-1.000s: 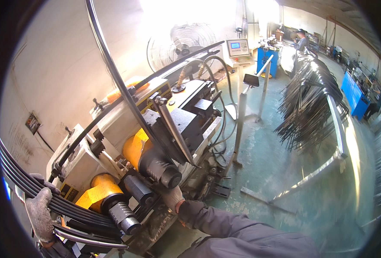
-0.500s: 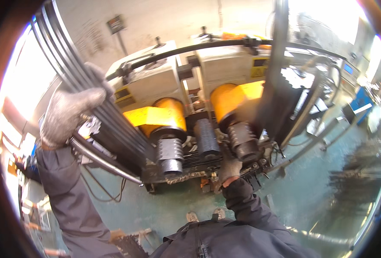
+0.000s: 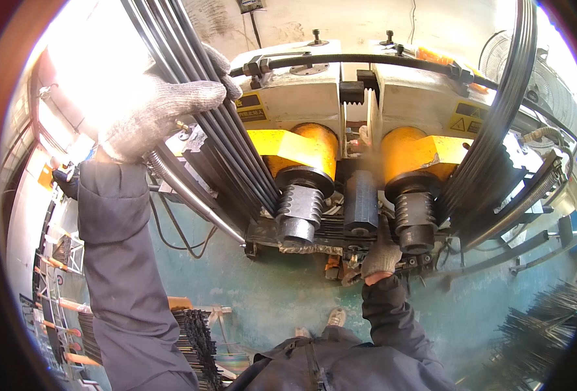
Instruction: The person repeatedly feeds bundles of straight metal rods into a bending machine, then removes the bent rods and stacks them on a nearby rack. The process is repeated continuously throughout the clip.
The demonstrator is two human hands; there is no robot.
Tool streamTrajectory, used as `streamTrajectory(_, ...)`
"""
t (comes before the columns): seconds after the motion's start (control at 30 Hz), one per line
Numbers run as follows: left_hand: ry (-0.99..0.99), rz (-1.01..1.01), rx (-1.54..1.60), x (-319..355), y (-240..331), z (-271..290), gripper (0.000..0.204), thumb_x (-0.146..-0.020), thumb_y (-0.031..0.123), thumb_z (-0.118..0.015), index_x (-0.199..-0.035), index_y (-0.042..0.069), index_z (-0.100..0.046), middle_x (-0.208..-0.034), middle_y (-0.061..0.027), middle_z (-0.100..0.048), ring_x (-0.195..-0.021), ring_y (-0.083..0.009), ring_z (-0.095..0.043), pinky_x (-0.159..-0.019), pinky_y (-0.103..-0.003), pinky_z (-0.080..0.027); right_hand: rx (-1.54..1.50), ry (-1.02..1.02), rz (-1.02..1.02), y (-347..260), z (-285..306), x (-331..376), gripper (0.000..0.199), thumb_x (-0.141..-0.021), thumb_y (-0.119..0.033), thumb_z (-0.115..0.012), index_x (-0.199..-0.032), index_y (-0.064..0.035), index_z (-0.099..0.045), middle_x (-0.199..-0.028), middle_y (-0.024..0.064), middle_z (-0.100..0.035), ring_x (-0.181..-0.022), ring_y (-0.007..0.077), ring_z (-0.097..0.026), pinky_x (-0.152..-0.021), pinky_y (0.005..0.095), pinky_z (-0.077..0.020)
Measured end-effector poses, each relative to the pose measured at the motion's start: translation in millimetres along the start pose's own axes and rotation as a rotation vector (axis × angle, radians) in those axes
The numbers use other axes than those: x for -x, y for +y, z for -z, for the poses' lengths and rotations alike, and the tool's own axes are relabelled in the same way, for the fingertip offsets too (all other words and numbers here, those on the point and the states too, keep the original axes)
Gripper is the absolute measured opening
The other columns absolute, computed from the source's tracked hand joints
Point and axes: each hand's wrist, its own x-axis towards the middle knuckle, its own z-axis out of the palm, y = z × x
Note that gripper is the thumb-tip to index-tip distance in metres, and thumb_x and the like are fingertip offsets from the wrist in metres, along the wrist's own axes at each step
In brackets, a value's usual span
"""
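Observation:
My left hand (image 3: 161, 111), in a grey knit glove, is closed around a bundle of dark metal rods (image 3: 190, 78) that rises at a slant on the left. Some fingers show behind the bundle, the thumb in front. My right hand (image 3: 381, 257), also gloved, is low at the machine's front, between the dark hexagonal block (image 3: 360, 205) and the right ribbed cylinder (image 3: 415, 218). Its fingertips are hidden there, so its hold cannot be made out. A second upright bundle of rods (image 3: 506, 98) stands on the right. The left ribbed cylinder (image 3: 300, 208) sits beside the left bundle.
Yellow machine arms (image 3: 308, 153) jut from two pale housings (image 3: 295, 91), with a black threaded bar (image 3: 366, 58) across them. Loose dark rods (image 3: 542, 326) lie at right, others (image 3: 197, 345) at lower left. A cable (image 3: 184, 241) hangs at left, over the green floor (image 3: 262, 293).
The whole view has shifted, so the machine now sits further right and looks sharper. My left hand remains around the rods, and my right hand remains low beside the right cylinder.

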Motion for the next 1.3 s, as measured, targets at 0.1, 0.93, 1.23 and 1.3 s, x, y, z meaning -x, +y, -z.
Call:
streamTrajectory(0.1,-0.054,0.001,0.092,0,-5,6,0.041,-0.100,0.005,-0.082,-0.138,0.003,-0.067,-0.116,-0.0149,-0.081,-0.109,-0.0244,-0.080,-0.094,-0.034,-0.068,0.208,-0.018,0.060,19,5,-1,0.055,-0.103,0.012,-0.058,-0.154,-0.0058,-0.069,-0.150,0.0189,-0.069,-0.135,0.0321,-0.068,-0.115,0.0406,-0.0539)
streamTrajectory(0.93,1.066,0.001,0.405,592,93,-19,0.019,-0.105,-0.005,-0.074,-0.121,0.002,-0.070,-0.103,-0.0071,-0.076,-0.098,-0.0192,-0.076,-0.089,-0.034,-0.062,-0.095,-0.263,-0.021,-66,21,277,0.032,-0.114,-0.035,-0.069,-0.118,-0.0034,-0.067,-0.103,0.0083,-0.071,-0.097,0.0193,-0.067,-0.096,0.0391,-0.0540)
streamTrajectory(1.23,1.939,0.196,0.145,886,219,-146,0.020,-0.105,-0.003,-0.072,-0.125,0.001,-0.068,-0.102,-0.0139,-0.079,-0.098,-0.0255,-0.079,-0.091,-0.041,-0.065,-0.450,-1.103,0.014,-181,-66,501,0.025,-0.113,-0.019,-0.071,-0.110,0.0054,-0.069,-0.096,0.0154,-0.075,-0.082,0.0258,-0.070,-0.077,0.0430,-0.0601)
streamTrajectory(1.3,2.073,0.454,-0.160,918,255,-182,0.017,-0.106,-0.002,-0.070,-0.122,-0.001,-0.067,-0.102,-0.0160,-0.079,-0.097,-0.0256,-0.079,-0.092,-0.041,-0.065,-0.463,-1.292,-0.023,-184,-86,543,0.020,-0.113,-0.016,-0.069,-0.116,0.0037,-0.067,-0.097,0.0155,-0.075,-0.083,0.0251,-0.069,-0.079,0.0437,-0.0599)
